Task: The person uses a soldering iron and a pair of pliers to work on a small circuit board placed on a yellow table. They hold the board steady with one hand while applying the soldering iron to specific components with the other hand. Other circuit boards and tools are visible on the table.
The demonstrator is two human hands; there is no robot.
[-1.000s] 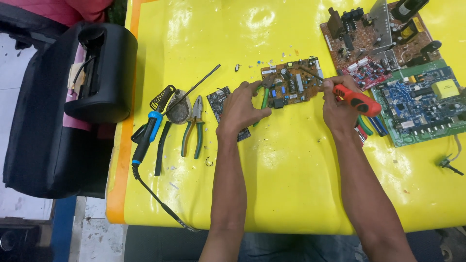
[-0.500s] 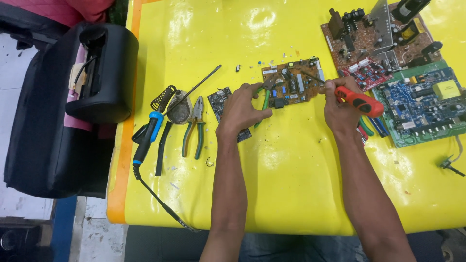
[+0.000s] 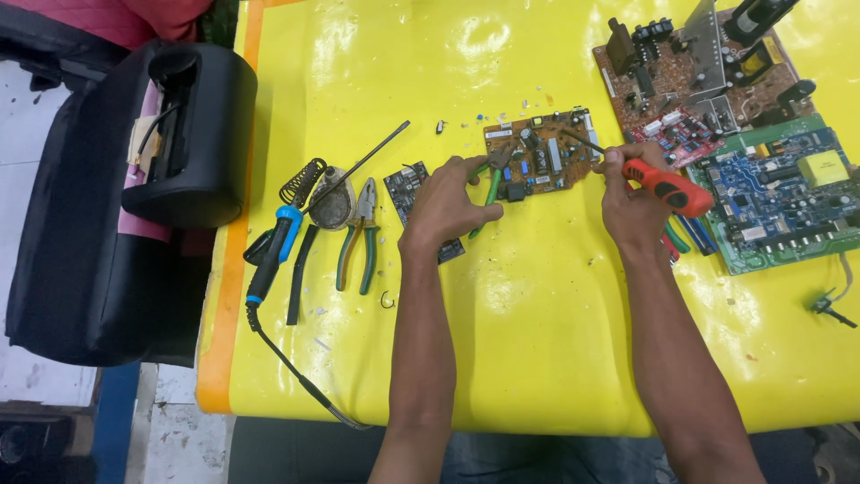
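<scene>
A brown circuit board (image 3: 548, 154) lies flat on the yellow table (image 3: 555, 323). My left hand (image 3: 445, 204) grips green-handled pliers (image 3: 492, 185) whose jaws meet the board's left edge. My right hand (image 3: 632, 199) holds a red-handled screwdriver (image 3: 667, 185); its thin shaft reaches across the board's upper right part. A small dark circuit board (image 3: 408, 185) lies partly under my left hand.
Left of my hands lie a blue-handled soldering iron (image 3: 276, 244) with its coil stand (image 3: 304, 183), green-handled pliers (image 3: 362, 235) and a long metal rod (image 3: 365, 164). Larger brown (image 3: 694, 81) and green-blue (image 3: 778, 195) circuit boards fill the right. A black bag (image 3: 193, 125) sits off the table's left edge.
Both hands hold nearly the same pose on the board. The screwdriver tip shifts slightly across the brown board.
</scene>
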